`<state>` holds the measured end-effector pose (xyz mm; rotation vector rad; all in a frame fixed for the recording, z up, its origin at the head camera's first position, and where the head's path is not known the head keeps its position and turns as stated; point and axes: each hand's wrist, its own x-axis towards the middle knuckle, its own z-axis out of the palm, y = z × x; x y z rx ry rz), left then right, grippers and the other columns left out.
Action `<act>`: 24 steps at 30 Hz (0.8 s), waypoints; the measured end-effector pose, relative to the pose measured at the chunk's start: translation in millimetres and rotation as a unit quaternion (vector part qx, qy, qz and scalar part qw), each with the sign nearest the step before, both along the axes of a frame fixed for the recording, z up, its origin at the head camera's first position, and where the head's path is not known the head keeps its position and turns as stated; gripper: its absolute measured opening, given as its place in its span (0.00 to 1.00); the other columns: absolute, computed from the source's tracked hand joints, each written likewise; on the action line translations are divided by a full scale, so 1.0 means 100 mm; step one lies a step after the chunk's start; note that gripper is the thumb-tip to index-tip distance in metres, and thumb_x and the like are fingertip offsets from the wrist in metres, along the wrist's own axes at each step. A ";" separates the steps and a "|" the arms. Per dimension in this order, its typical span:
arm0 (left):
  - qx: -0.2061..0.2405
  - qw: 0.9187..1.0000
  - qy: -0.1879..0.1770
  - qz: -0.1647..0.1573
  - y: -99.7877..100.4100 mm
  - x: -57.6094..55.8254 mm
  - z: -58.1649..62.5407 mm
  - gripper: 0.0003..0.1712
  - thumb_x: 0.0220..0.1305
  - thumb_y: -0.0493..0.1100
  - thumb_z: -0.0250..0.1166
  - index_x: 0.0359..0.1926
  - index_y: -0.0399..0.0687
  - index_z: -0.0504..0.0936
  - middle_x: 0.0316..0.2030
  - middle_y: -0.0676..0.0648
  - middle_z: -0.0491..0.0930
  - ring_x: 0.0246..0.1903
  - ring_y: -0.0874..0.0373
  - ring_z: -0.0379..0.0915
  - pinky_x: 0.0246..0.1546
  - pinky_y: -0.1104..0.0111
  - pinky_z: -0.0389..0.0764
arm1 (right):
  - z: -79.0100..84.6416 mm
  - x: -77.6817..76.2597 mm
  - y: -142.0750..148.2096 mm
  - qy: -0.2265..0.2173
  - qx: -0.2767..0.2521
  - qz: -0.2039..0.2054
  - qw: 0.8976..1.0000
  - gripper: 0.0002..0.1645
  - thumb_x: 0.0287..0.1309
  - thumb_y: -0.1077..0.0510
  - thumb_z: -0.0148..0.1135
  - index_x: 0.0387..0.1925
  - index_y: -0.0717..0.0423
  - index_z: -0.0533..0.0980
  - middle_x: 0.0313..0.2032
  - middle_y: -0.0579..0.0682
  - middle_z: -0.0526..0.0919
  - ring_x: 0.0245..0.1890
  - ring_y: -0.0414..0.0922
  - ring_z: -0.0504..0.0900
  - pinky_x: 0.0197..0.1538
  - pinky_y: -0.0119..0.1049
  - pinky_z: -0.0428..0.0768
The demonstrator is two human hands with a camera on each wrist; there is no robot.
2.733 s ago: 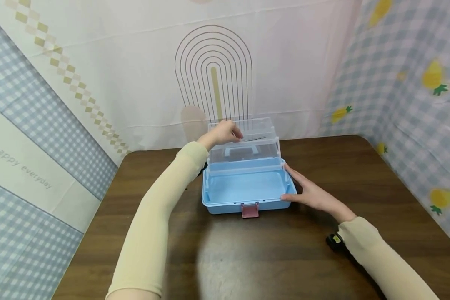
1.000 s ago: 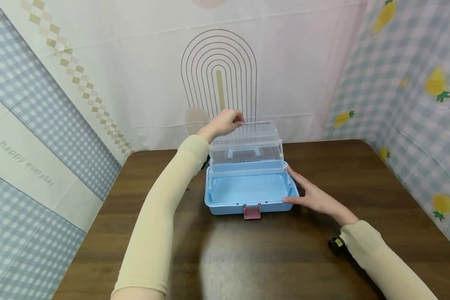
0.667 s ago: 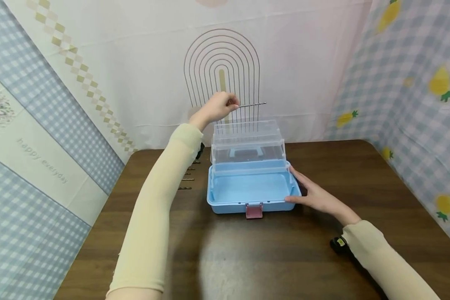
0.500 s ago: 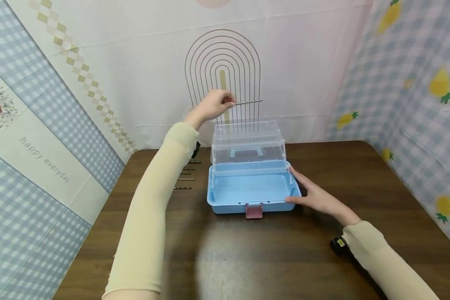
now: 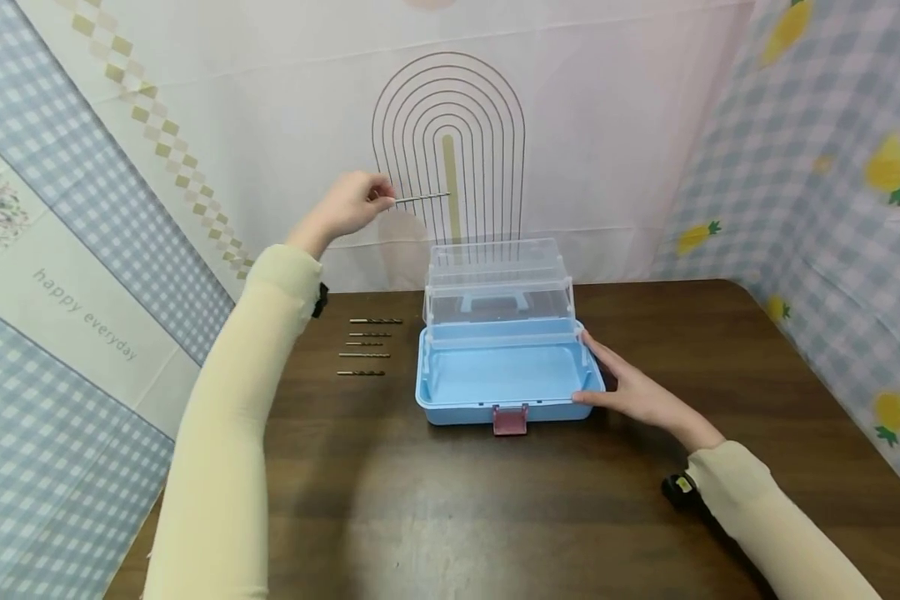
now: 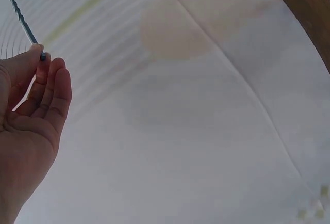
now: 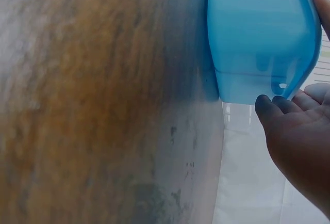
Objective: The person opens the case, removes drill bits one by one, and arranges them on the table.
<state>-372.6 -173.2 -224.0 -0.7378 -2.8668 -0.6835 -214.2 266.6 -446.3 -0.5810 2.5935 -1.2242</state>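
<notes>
High in front of the curtain, my left hand (image 5: 356,204) pinches a thin drill bit (image 5: 423,197) near its smooth end; the fluted tip points right. The left wrist view shows the drill bit (image 6: 22,20) between thumb and fingertips. A blue toolbox (image 5: 510,412) stands on the table, its see-through lid (image 5: 498,296) raised at the back. My right hand (image 5: 630,392) holds the toolbox's right end, thumb at the front rim and fingers reaching toward the rear corner. In the right wrist view, fingertips touch the blue wall (image 7: 263,43).
Several drill bits (image 5: 363,356) lie in a row left of the toolbox on the brown table (image 5: 450,517). The toolbox's pink latch (image 5: 510,420) hangs open at the front. A patterned curtain (image 5: 607,125) closes off the back and both sides.
My left hand has lifted the drill bit up from the lid's top and carried it left. Its arm has uncovered the row of drill bits. The right hand stays on the toolbox.
</notes>
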 end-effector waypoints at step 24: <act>0.014 0.996 0.027 0.086 -1.18 0.61 0.18 0.17 0.77 0.43 0.57 0.52 0.32 0.80 0.48 0.31 0.80 0.51 0.37 0.76 0.55 0.46 0.73 | 0.02 -0.05 0.06 0.003 0.010 0.004 1.000 0.62 0.63 0.45 0.70 0.81 0.41 0.37 0.79 0.64 0.38 0.76 0.67 0.41 0.68 0.73 0.48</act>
